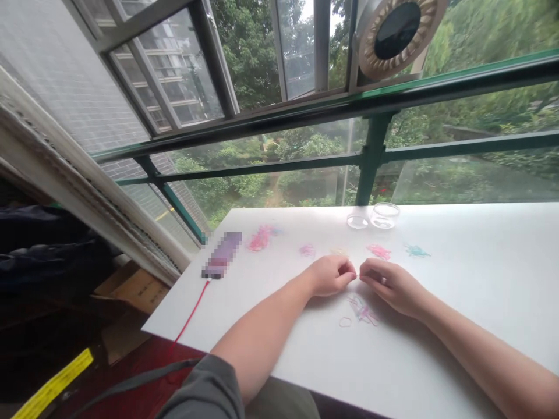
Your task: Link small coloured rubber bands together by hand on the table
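Observation:
My left hand (332,275) and my right hand (390,286) nearly meet over the white table (271,302), both with fingers pinched together. A thin strand shows between the fingertips, too small to make out. Just below the hands lie a mixed pile of thin coloured bands (363,310) and one separate pink loop (345,322). Beyond my left hand is a pale yellow pile (339,251), partly covered by it. A pink-red pile (379,251) lies beyond my right hand, with a teal pile (417,250) to its right.
Farther left are a small purple pile (307,249) and a larger pink pile (261,238). A blurred-out device (223,255) with a red cable (191,315) lies near the left edge. A clear jar (385,216) and a clear lid (357,221) stand at the back.

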A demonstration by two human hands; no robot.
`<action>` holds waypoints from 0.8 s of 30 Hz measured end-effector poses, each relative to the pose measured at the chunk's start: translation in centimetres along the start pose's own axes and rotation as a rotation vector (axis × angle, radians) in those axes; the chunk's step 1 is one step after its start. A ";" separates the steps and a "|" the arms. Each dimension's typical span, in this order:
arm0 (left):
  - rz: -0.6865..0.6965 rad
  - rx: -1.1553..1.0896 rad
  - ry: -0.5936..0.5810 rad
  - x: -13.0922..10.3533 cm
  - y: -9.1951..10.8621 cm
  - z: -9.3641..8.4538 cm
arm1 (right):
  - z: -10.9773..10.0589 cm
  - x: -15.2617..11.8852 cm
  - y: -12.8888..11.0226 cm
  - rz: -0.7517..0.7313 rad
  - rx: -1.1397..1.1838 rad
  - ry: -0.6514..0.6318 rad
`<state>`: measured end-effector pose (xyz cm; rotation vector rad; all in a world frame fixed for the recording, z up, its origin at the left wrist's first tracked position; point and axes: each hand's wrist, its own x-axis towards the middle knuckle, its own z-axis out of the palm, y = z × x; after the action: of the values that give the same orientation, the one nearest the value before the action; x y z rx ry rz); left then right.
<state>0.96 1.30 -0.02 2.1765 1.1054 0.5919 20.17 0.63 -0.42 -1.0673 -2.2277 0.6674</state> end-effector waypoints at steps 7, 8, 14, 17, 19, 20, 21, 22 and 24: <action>0.089 -0.019 0.037 0.4 -0.5 -0.5 | -1.0 -0.2 0.9 -0.009 -0.041 0.030; 0.097 -0.013 0.059 0.5 -0.8 -0.7 | -1.2 -0.2 1.2 -0.005 -0.049 0.054; 0.068 0.029 0.110 0.4 -1.1 -1.0 | -1.0 -0.3 1.4 -0.014 -0.069 0.089; 0.069 0.039 0.079 0.2 -0.6 -0.3 | -0.3 -0.2 0.9 -0.030 -0.073 0.044; 0.075 0.045 0.069 0.2 -0.4 -0.1 | -0.2 -0.2 0.8 -0.043 -0.079 0.042; 0.081 0.050 0.070 0.2 -0.5 -0.1 | -0.3 -0.1 0.8 -0.048 -0.085 0.046; 0.087 0.054 0.078 0.2 -0.6 -0.3 | -0.5 -0.1 0.9 -0.050 -0.094 0.054; 0.092 0.058 0.090 0.3 -0.8 -0.5 | -0.8 -0.1 1.0 -0.051 -0.103 0.068; 0.093 0.065 0.120 0.4 -1.3 -1.1 | -1.3 -0.1 1.3 -0.050 -0.121 0.107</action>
<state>-0.28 2.58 -0.09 2.2828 1.1040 0.7462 21.76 1.52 -0.31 -1.0754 -2.2170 0.4485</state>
